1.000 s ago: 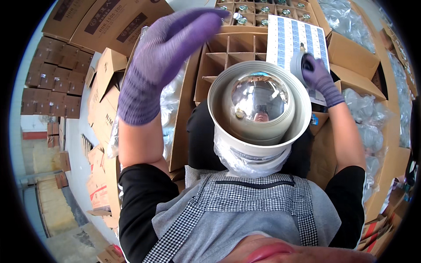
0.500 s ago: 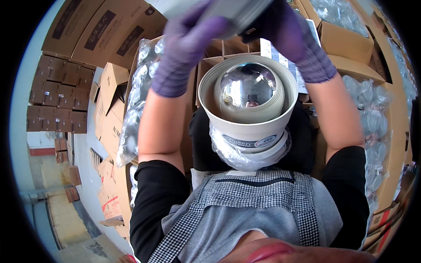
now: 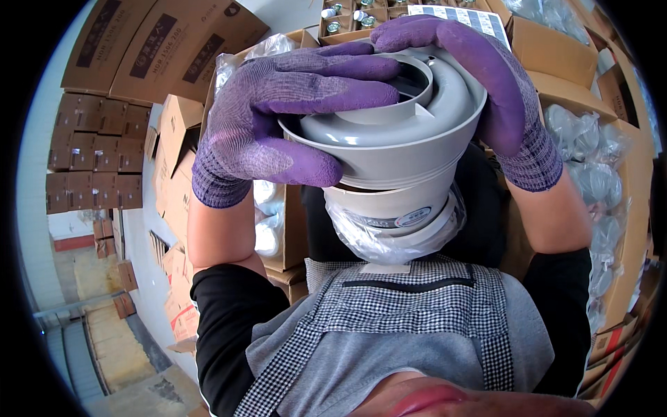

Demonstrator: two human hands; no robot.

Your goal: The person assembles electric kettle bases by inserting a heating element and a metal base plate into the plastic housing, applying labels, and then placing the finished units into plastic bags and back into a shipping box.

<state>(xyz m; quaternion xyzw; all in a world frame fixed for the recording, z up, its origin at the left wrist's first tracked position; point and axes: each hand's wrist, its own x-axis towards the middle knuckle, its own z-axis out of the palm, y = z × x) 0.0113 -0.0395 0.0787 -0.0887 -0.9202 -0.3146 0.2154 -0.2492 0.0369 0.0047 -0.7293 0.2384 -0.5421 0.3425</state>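
Both of my hands wear purple knit gloves and grip one grey plastic lamp housing (image 3: 399, 142), a round bowl-shaped part turned rim up. My left hand (image 3: 278, 115) wraps its left side, fingers over the rim. My right hand (image 3: 486, 90) covers its top right edge. The housing sits down over a white round fixture (image 3: 392, 208) that stands on my lap, with a clear plastic bag (image 3: 389, 243) bunched around its base. The fixture's shiny reflector is hidden under the housing.
Open cardboard boxes (image 3: 177, 146) stand to my left, one with bagged parts (image 3: 267, 215). A divided carton (image 3: 351, 17) with small round parts lies ahead. Bagged grey parts (image 3: 590, 174) fill a box at right. Stacked cartons (image 3: 90, 160) line the far left.
The grey housing came down from above with both hands and now covers the white fixture, hiding its mirror-like reflector. My right hand left the sheet on the carton.
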